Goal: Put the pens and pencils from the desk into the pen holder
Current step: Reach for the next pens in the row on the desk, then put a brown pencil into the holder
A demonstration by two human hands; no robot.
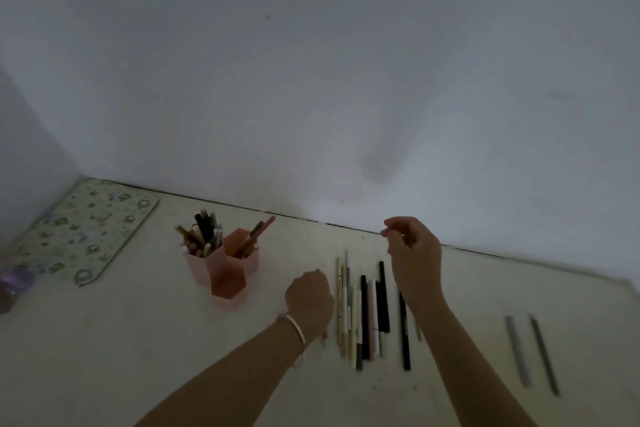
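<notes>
The pink hexagonal plastic pen holder (227, 272) stands left of the row of pens and pencils (363, 315). The left hand (308, 298) and the right hand (414, 260) are curled; on what, I cannot tell. Pushing a pen into its crowded far cell may tip it.

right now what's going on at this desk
A person is moving pens into the pink pen holder, already partly filled. The left hand, curled, seems to grip a light pen beside the row of pens on the desk. The right hand hovers above the row, fingertips pinched; whether it holds anything is unclear. Two grey pens lie apart at right.
</notes>
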